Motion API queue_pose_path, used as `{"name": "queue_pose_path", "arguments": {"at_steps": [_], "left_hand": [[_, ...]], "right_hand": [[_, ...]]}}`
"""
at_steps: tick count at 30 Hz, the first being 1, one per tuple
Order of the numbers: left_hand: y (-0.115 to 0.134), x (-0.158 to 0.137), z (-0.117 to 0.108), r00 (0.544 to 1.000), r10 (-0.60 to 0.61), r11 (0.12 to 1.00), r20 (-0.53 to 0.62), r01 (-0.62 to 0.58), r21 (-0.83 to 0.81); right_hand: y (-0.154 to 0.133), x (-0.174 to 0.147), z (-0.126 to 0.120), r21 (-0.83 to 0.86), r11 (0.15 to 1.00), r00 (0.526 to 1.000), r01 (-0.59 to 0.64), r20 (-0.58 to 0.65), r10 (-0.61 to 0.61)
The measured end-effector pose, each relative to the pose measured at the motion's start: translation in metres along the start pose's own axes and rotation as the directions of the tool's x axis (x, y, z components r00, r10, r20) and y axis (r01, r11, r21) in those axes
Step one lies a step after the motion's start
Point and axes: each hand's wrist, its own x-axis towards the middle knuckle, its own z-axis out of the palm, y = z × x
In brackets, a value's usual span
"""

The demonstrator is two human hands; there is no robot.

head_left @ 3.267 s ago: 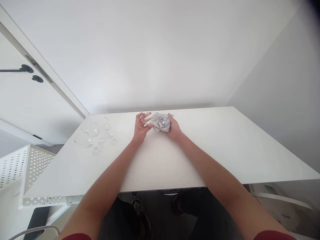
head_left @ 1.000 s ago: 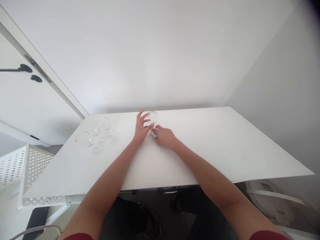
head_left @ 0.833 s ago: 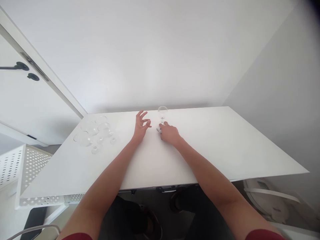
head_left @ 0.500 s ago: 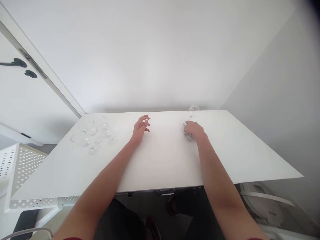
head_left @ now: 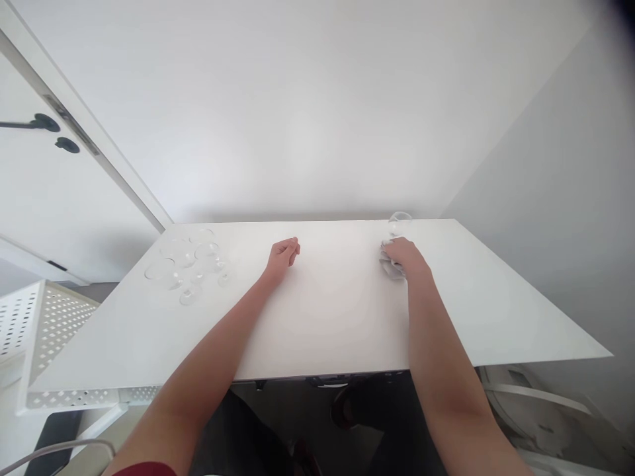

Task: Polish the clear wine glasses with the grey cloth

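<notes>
My left hand (head_left: 284,255) is closed, its fingers curled in above the middle of the white table (head_left: 327,317), and I see nothing in it. My right hand (head_left: 404,254) grips a crumpled grey-white cloth (head_left: 391,266) over the right half of the tabletop. Just beyond that hand shows the clear bowl of a stemmed glass (head_left: 399,223); its lower part is hidden, and I cannot tell whether the hand touches it. On the left side, several clear stemmed glasses (head_left: 187,295) stand close together, left of my left forearm.
A white wall (head_left: 297,119) rises behind the table's far edge. At left are a door with a dark handle (head_left: 45,123) and a white perforated rack (head_left: 62,324). A white curved-frame object (head_left: 538,396) sits below the table's right front corner.
My right hand has shifted right with the cloth, and the glass beyond it also appears farther right. My left hand's spread fingers have curled closed. The view has turned slightly.
</notes>
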Motion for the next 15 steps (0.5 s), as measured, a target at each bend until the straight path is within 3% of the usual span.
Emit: {"name": "queue_pose_path", "arguments": {"at_steps": [13,15], "left_hand": [[0.0008,-0.0011,0.0002,0.997,-0.012,0.998,0.071,0.007,0.069],[0.0002,-0.0009,0.0005,0.998,-0.016,0.998,0.067,0.012,0.064]], "right_hand": [[-0.0041,-0.0063,-0.0023,0.006,0.999,0.999,-0.036,0.008,0.036],[-0.006,-0.0082,-0.0045,0.016,0.998,0.996,-0.067,-0.051,0.068]]}}
